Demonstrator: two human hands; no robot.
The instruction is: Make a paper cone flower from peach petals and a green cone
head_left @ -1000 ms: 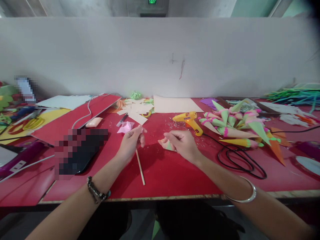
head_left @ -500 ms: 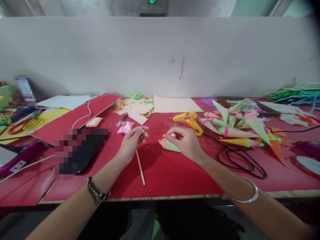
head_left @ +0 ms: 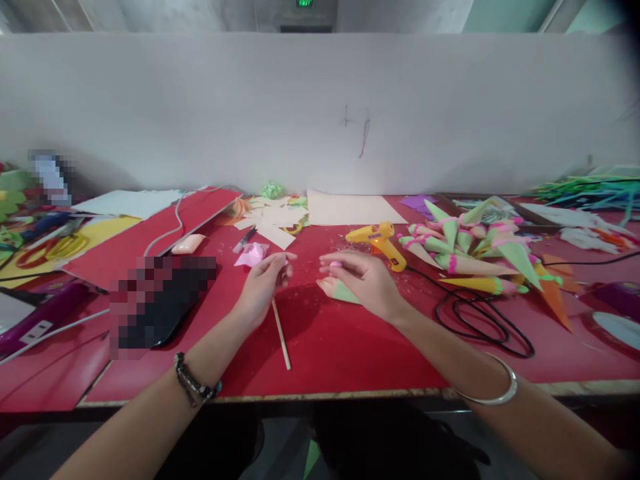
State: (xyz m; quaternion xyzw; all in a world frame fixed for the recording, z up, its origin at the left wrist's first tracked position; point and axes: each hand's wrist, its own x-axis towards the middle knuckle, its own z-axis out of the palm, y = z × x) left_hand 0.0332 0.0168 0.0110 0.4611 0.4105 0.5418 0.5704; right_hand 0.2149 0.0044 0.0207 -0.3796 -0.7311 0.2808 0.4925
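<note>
Fingers (head_left: 350, 256) of the right hand (head_left: 373, 285) stretch toward the left, with the thumb just below them, and between them sits a small pink piece (head_left: 336, 265), pinched near the tips. On the left hand (head_left: 261, 285) the fingers curl loosely, thumb and forefinger close together (whether they grip anything, I cannot tell). A gap separates the two hands. Directly below the right fingers lies a green and peach paper cone (head_left: 342, 292), its ruffled end pointing left and part of it hidden by the hand. From beneath the left hand a pale stick (head_left: 281, 337) slants toward the near edge of the red counter (head_left: 345, 353). Just past the left fingers is a shiny pink packet (head_left: 251, 254); beyond the right hand, a yellow glue gun (head_left: 383, 241). Farther right, more paper cones (head_left: 463, 243) lie heaped.
</note>
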